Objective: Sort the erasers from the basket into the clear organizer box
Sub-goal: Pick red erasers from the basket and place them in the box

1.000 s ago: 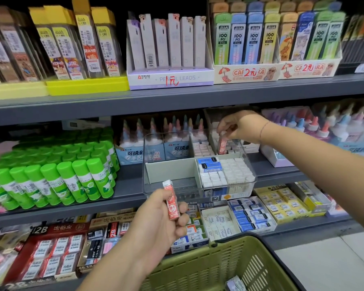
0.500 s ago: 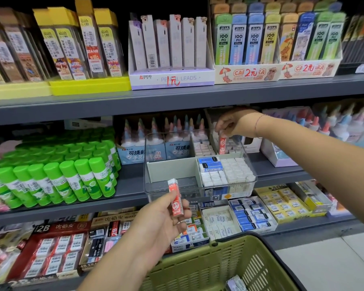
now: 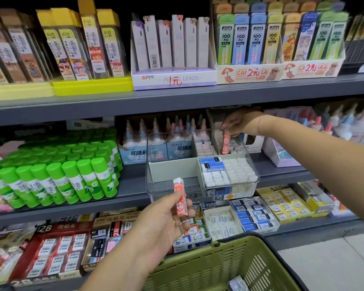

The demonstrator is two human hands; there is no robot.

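While the right hand reaches over the back right compartment of the clear organizer box, wrist bent and fingers pointing down, it pinches the top of a red eraser hanging upright; whether this touches the white erasers beneath is unclear. Just before the box, the left hand, palm up, pinches a second red eraser upright. Below the box, the green basket is cut off, with a half-seen eraser inside.
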